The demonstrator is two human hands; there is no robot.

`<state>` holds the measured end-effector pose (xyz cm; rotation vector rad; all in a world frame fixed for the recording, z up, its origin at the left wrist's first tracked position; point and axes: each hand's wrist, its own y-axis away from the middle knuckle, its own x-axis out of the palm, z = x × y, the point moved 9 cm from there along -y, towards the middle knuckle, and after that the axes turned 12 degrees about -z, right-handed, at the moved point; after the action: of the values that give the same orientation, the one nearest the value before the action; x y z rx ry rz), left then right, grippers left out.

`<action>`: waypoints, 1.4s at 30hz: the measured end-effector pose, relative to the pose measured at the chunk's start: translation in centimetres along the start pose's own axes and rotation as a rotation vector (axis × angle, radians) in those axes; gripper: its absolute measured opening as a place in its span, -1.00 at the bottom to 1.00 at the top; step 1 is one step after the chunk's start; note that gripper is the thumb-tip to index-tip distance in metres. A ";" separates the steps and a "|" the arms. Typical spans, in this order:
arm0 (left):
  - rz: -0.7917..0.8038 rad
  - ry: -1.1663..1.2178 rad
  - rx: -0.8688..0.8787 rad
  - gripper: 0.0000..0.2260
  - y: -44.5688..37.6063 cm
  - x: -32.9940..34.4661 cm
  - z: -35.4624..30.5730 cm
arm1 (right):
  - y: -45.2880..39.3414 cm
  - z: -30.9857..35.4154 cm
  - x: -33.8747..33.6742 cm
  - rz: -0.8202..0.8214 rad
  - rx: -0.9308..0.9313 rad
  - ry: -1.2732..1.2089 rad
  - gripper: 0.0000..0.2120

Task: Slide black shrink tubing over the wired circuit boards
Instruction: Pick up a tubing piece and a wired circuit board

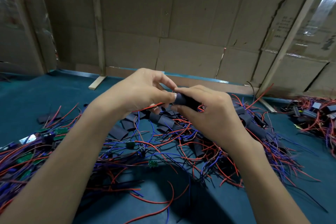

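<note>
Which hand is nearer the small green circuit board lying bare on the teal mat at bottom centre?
Left. The left hand is raised above and slightly left of the small green circuit board; the right hand, gripping the black shrink tube, is up and further right.

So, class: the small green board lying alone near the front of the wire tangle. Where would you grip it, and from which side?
Pinch the green board by its two long edges, coming straight down from above. It lies flat on the mat, with red and blue wires crowding around it, so a sideways approach would probably snag.
</note>
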<state>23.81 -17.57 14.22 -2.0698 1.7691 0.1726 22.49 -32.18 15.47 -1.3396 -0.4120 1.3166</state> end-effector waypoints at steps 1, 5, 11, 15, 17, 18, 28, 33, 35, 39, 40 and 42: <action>0.015 -0.009 0.004 -0.89 0.0 0.1 0.0 | 0.0 0.0 -0.1 0.005 -0.003 -0.002 -0.71; -0.050 0.109 -0.016 -0.89 -0.6 -1.9 0.6 | -0.8 -0.7 -2.6 -0.097 -0.014 0.054 -0.79; -0.300 -0.469 0.001 -0.86 -3.6 -7.5 7.0 | -1.4 -4.4 -10.8 -0.327 0.106 0.307 -0.76; 0.073 -0.895 -0.363 -0.40 -2.4 -4.9 16.3 | 0.4 -9.5 -10.4 -0.008 0.460 0.549 -0.68; 0.037 -0.843 -0.378 -0.39 -2.8 -4.9 17.3 | 1.8 -10.9 -8.9 0.196 0.614 0.603 -0.56; 0.013 -0.798 -0.368 -0.46 -3.1 -4.8 17.3 | 2.2 -10.9 -8.2 0.246 0.651 0.600 -0.48; -0.061 -0.815 -0.331 -0.52 -3.6 -3.2 17.4 | -0.2 -6.7 -7.5 -0.094 0.443 0.371 -0.77; -0.104 -0.844 -0.315 -0.70 -3.8 -3.2 17.3 | -0.6 -5.1 -6.2 -0.144 0.409 0.226 -0.89; -0.122 -0.824 -0.336 -0.72 -3.8 -3.5 17.1 | -0.5 -4.2 -4.7 -0.098 0.386 0.163 -0.89; -0.103 -0.779 -0.406 -0.78 -3.3 -3.8 17.1 | 0.3 -1.5 0.2 0.119 0.304 0.044 -0.90; -0.093 -0.775 -0.414 -0.79 -3.0 -4.0 16.8 | 0.9 -0.9 1.9 0.218 0.289 0.021 -0.90; -0.083 -0.781 -0.408 -0.79 -2.7 -4.8 15.5 | 2.1 -0.3 4.5 0.333 0.280 0.040 -0.86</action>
<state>28.11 -6.94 2.41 -1.9117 1.2165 1.2163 23.16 -29.13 11.58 -1.2277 0.0287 1.5529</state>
